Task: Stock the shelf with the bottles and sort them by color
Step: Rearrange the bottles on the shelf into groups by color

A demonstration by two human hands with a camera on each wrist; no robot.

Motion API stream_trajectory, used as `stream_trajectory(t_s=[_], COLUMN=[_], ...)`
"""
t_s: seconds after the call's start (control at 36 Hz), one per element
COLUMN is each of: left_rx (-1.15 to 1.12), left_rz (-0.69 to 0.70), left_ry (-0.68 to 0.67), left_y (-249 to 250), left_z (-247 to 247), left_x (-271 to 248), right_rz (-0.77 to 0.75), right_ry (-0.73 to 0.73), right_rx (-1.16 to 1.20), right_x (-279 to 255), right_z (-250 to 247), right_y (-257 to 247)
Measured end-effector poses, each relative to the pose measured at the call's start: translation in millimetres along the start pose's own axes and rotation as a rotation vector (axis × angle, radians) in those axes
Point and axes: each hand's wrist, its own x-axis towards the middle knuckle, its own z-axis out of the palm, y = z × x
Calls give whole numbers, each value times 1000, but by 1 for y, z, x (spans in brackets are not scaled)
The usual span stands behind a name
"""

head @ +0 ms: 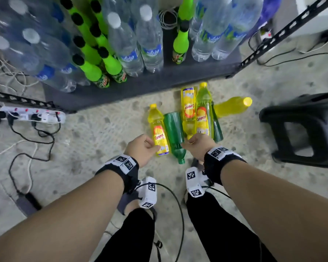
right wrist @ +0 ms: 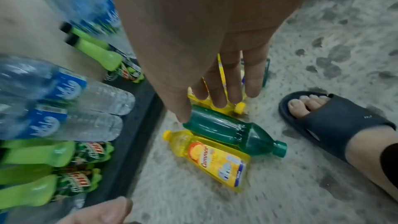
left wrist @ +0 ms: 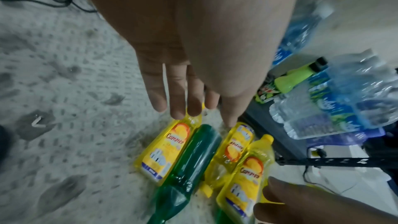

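Several yellow bottles and two dark green ones lie on the floor in front of the shelf (head: pixel 140 86). My left hand (head: pixel 142 148) hovers with straight fingers (left wrist: pixel 178 108) at the leftmost yellow bottle (head: pixel 158 129) (left wrist: pixel 165 151), holding nothing. Beside it lies a green bottle (head: pixel 175 133) (right wrist: pixel 226 132). My right hand (head: pixel 197 146) reaches over two labelled yellow bottles (head: pixel 203 110), its fingers (right wrist: pixel 219 98) straight and empty. A plain yellow bottle (head: pixel 231 106) lies farther right. On the shelf stand clear water bottles (head: pixel 150 40) and neon green bottles (head: pixel 91 69).
A white power strip (head: pixel 32 115) with black cables lies on the floor at left. A black stool (head: pixel 301 129) stands at right. My foot in a dark slipper (right wrist: pixel 336 125) is close to the green bottle's cap. The shelf's metal upright (head: pixel 284 33) slants at upper right.
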Motion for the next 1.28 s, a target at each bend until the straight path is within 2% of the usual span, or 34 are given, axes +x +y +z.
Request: stream_trajectory(t_s=[0.22, 0.42, 0.61, 0.69, 0.92, 0.97, 1.06, 1.17, 1.28], left_rx=[89, 107, 116, 82, -2, 23, 55, 26, 118], left_rz=[58, 12, 3, 5, 60, 118, 300, 537, 638], left_ry=[27, 101, 129, 115, 24, 61, 110, -16, -89], left_y=[-62, -90, -115, -121, -126, -122, -106, -81, -62], left_z=[85, 131, 145, 147, 136, 132, 117, 97, 84], left_x=[90, 147, 169, 170, 164, 156, 140, 122, 116], right_rz=[56, 126, 63, 32, -86, -127, -156, -53, -33], right_ry=[38, 81, 94, 89, 71, 43, 30, -41, -134], right_rx=[-91, -31, -73, -2, 134, 200, 413, 772, 857], right_x=[96, 162, 187, 191, 167, 152, 133, 113, 93], right_z=[72, 131, 151, 151, 131, 118, 105, 88, 68], right_y=[35, 57, 68, 72, 68, 62, 51, 35, 26])
